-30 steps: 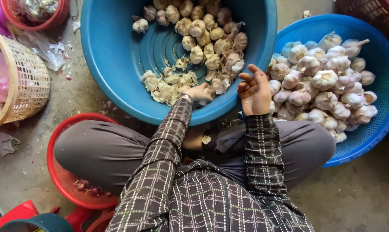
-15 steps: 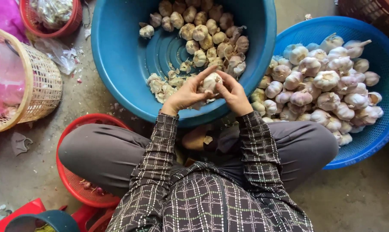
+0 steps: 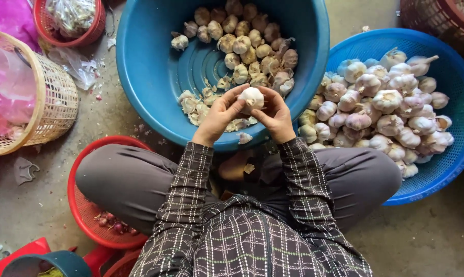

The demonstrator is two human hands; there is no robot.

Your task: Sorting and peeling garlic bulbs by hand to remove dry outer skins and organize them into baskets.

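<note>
White garlic bulb (image 3: 252,96) (underside hidden) gripped between both hands (image 3: 248,114).

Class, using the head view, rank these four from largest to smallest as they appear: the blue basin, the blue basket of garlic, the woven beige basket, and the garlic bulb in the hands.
1. Blue basin, though nearer the camera, so unsure against the next.
2. Blue basket, partly cropped.
3. Woven beige basket, also cropped.
4. Garlic bulb, held between left hand and right hand.
</note>
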